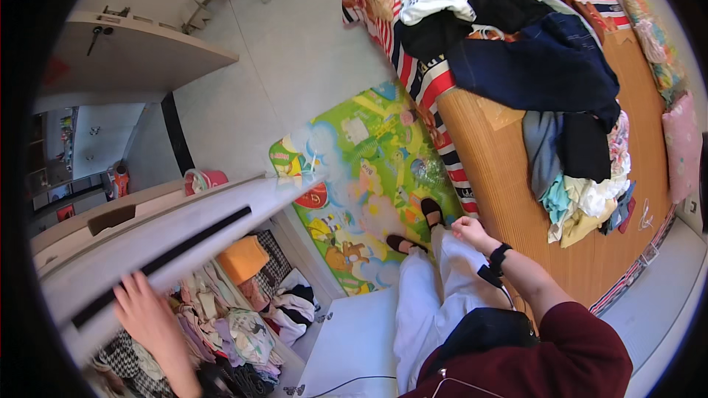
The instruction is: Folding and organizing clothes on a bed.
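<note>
My left hand (pixel 141 309) lies against a white wardrobe door (pixel 276 190), its fingertips on the long black handle strip (pixel 193 251). The fingers are spread and somewhat blurred. Behind the door, folded and heaped clothes (pixel 215 320) fill a wardrobe compartment, partly hidden by my hand and forearm. My right hand (pixel 470 232) hangs loosely curled above my white trousers, close to the bed's wooden edge, with nothing visible in it. A black band circles that wrist.
A bed (pixel 487 160) with a striped cover bears piles of clothes (pixel 531 61). A colourful play mat (pixel 381 177) lies under my feet. Another white door panel (pixel 351 337) stands beside my legs. Further off are a pink bucket (pixel 207 179) and a wooden panel (pixel 144 58).
</note>
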A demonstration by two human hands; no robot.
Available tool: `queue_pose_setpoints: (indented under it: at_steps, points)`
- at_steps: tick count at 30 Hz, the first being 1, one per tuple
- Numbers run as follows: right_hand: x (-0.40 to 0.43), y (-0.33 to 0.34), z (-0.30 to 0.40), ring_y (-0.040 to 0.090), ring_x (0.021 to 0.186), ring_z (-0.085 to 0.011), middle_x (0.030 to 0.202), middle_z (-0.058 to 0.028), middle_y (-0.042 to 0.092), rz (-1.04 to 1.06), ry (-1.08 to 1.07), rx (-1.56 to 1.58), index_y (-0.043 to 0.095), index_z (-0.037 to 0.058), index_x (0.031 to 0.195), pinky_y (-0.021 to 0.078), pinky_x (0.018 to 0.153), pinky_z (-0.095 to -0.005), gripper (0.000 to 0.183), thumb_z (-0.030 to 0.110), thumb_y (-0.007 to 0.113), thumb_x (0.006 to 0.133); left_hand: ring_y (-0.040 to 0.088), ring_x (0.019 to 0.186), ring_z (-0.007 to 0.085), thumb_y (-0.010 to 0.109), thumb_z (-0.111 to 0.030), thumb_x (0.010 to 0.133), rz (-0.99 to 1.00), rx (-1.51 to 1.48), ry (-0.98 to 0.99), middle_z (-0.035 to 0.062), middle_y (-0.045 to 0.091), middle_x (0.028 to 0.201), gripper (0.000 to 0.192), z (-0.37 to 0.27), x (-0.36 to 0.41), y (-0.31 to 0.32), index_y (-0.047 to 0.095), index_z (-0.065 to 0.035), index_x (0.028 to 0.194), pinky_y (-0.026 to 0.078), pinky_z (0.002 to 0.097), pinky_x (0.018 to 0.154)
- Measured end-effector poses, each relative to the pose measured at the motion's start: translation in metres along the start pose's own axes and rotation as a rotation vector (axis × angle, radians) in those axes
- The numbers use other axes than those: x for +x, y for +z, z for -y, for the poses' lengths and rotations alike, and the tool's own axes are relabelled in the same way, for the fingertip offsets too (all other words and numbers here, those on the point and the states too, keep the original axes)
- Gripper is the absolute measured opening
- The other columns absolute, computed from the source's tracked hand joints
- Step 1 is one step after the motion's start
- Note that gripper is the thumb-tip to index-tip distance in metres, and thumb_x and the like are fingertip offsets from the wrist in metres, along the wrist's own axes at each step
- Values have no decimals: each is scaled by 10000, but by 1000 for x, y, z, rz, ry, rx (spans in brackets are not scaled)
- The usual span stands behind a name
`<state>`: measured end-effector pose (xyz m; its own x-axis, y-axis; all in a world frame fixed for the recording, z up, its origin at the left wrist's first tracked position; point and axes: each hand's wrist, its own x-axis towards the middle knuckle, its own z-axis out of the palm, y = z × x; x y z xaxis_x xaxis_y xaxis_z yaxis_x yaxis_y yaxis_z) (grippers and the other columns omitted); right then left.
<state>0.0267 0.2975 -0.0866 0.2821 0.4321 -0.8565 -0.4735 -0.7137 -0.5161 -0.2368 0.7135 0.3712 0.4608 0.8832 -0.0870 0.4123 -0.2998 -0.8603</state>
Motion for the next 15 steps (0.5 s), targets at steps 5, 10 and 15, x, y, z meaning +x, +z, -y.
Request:
queue_pose_setpoints:
  at_steps: [5,10,15]
  points:
    - [80,25,-67,633,777,-292,748,-147,640,-25,24,-717,662,83,740,492,700,-383,206,269,574,727,527,1003,345,702,-271,678,450,-212,45,203,544,1093,613,-88,-73,60,462,-60,1202,434,420,787]
    - [221,47,-87,546,984,-332,1121,-171,551,95,-203,-956,672,115,897,472,776,-419,225,177,581,701,596,843,312,675,-365,713,793,-711,86,135,600,939,574,-247,-136,204,488,-88,1180,471,434,688]
    - [385,-11,-108,334,1249,-324,1421,-84,293,-407,-436,-1509,647,153,1059,318,1005,-428,283,157,502,815,598,857,289,652,-391,741,885,-1167,245,117,607,954,545,-409,-199,249,491,-76,1156,476,415,724]
